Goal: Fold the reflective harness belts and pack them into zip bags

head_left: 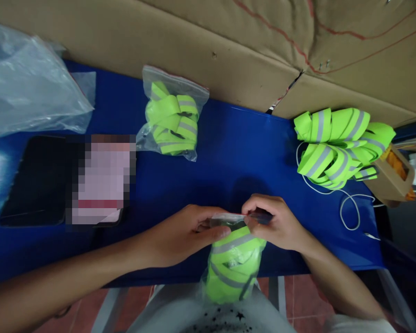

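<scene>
two filled bags (175, 122) (234, 273), one loose band pile (345, 145), one table (249, 152), one carton (384, 180)

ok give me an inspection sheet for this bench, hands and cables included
Surface: blue tabletop, glossy.
Items in hand: clear resealable bag of yellow-green reflective strapping at the near edge; whether sealed, cannot tell.
Clutter: second filled bag towards the back; loose strapping pile on the right; clear plastic sheeting, black flat case and pixelated device on the left.
Hands: left hand and right hand both pinch the bag's top edge.
Cables: white cable looped beside the loose pile.
Surroundings: brown panel with red lines behind, reddish tiled floor below.
</scene>
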A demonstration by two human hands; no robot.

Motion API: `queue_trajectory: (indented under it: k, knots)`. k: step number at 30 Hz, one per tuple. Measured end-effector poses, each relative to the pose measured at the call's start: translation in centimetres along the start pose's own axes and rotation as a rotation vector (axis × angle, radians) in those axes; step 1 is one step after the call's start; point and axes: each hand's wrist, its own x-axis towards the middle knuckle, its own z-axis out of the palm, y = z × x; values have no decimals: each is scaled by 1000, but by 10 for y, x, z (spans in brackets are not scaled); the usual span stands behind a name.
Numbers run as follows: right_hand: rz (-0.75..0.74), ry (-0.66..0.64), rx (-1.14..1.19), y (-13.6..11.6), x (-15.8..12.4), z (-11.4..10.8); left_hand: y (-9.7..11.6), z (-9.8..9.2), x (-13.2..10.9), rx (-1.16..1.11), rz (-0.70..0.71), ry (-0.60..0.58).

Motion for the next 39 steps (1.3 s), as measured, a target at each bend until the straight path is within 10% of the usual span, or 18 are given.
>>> queue_trajectory:
  k: [12,21,39]
  knots:
    - [-93,23,-105,-1,-2,5,-2,3,2,63,84,43]
    - [-170,60,-182,6,-2,2,2,-1,0,219,235,363]
    - [-141,-50,-167,6,0,14,-1,6,4,283,227,302]
